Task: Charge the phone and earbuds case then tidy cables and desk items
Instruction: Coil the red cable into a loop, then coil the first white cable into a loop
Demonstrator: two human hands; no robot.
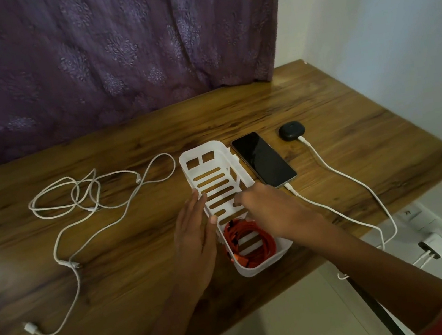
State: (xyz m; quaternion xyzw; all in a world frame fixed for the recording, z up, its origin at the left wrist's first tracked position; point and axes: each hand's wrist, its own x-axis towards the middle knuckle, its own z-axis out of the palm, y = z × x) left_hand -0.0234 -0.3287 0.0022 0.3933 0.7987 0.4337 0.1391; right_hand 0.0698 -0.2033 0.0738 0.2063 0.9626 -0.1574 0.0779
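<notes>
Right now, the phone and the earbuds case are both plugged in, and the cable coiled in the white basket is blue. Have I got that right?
Not quite. The head view shows the phone and the earbuds case each with a white cable plugged in. But the coiled cable in the white basket is orange, not blue.

The left hand [196,238] lies flat, fingers straight and together, pointing away from the body. The right hand [266,206] is knuckles-up, fingers curled downward; whether they grip anything is hidden. The bare right forearm [373,259] angles inward.
</notes>
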